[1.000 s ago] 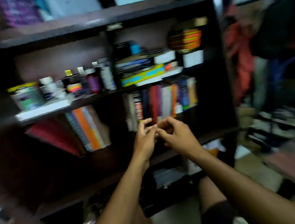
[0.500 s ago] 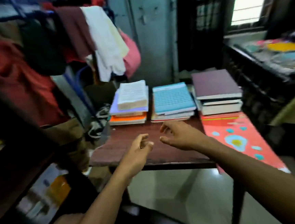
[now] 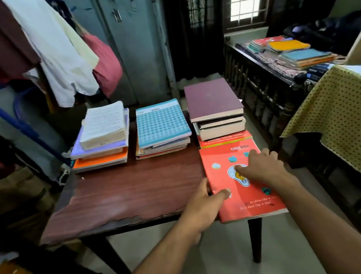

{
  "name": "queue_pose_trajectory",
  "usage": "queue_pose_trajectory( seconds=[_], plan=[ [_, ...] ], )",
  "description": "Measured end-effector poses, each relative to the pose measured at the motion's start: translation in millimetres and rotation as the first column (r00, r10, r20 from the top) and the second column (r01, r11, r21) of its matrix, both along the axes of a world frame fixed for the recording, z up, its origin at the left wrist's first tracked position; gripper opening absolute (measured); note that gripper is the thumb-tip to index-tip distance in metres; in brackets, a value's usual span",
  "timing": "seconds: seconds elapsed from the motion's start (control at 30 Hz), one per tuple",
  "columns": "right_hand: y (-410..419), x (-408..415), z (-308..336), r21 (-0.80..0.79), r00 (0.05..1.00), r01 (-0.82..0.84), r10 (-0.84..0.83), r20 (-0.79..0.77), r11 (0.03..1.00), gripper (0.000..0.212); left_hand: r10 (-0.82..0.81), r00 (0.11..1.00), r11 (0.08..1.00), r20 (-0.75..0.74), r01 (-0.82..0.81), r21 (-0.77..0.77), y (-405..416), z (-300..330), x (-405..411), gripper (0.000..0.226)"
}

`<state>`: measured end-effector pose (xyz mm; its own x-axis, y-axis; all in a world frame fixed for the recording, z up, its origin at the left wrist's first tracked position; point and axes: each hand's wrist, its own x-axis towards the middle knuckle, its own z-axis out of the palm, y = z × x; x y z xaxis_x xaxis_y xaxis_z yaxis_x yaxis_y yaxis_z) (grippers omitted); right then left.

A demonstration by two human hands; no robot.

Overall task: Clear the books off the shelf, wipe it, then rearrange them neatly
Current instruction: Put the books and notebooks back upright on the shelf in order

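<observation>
A large red book (image 3: 241, 199) with a light-bulb picture lies flat at the right front corner of the brown wooden table (image 3: 132, 191), overhanging the front edge. My left hand (image 3: 203, 207) grips its left edge, thumb on the cover. My right hand (image 3: 263, 169) holds its right side, thumb on the picture and fingers curled over the right edge. Behind it stand three book stacks: a left stack (image 3: 102, 132), a middle stack (image 3: 162, 123) topped by a blue checked book, and a right stack (image 3: 214, 105) topped by a maroon book. The shelf is out of view.
Clothes (image 3: 59, 55) hang at the left above the table. A grey metal cupboard (image 3: 132, 42) stands behind. At the right, a dark wooden bench (image 3: 257, 82) carries more books, and a spotted yellow cloth (image 3: 343, 111) covers another table close by.
The view swung from the bookshelf to the table. Both hands, held together and holding nothing before, moved down and right onto the red book.
</observation>
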<state>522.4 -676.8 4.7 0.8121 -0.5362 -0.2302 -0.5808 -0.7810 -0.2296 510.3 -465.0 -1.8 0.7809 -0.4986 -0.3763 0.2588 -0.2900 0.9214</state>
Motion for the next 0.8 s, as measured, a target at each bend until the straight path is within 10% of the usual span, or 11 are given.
queue_pose_trajectory(
  seconds=[0.43, 0.8],
  plan=[
    [92, -4, 10, 0.052, 0.944, -0.328, 0.329, -0.012, 0.943, 0.069, 0.447, 0.892, 0.894, -0.063, -0.448, 0.002, 49, -8, -20, 0.02],
    [384, 60, 34, 0.291, 0.518, -0.855, 0.741, 0.427, 0.429, 0.066, 0.901, 0.425, 0.432, 0.087, -0.861, -0.27, 343, 37, -58, 0.033]
  ],
)
